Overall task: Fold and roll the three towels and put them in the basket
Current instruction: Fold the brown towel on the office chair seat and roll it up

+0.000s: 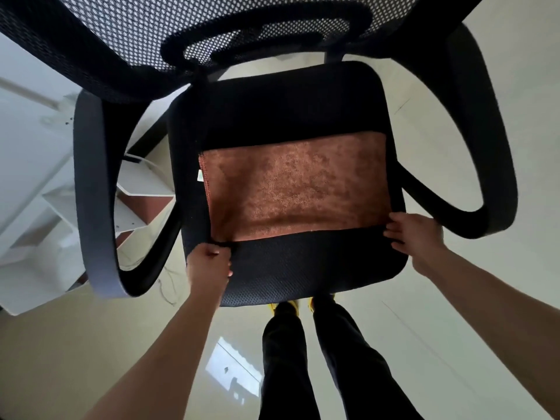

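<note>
A brown towel (295, 186), folded into a wide rectangle, lies flat on the black seat (291, 268) of an office chair. My left hand (210, 262) pinches the towel's near left corner with its fingers closed. My right hand (413, 233) rests at the towel's near right corner, fingers curled on the edge by the seat's side. A small white label (200, 176) sticks out at the towel's left edge. No basket is clearly in view.
The chair's mesh backrest (145, 34) rises at the top, with armrests on the left (94, 201) and right (485, 165). A white shelf unit (42, 183) with brownish patches in its compartments stands left. My legs (315, 359) stand on the pale floor.
</note>
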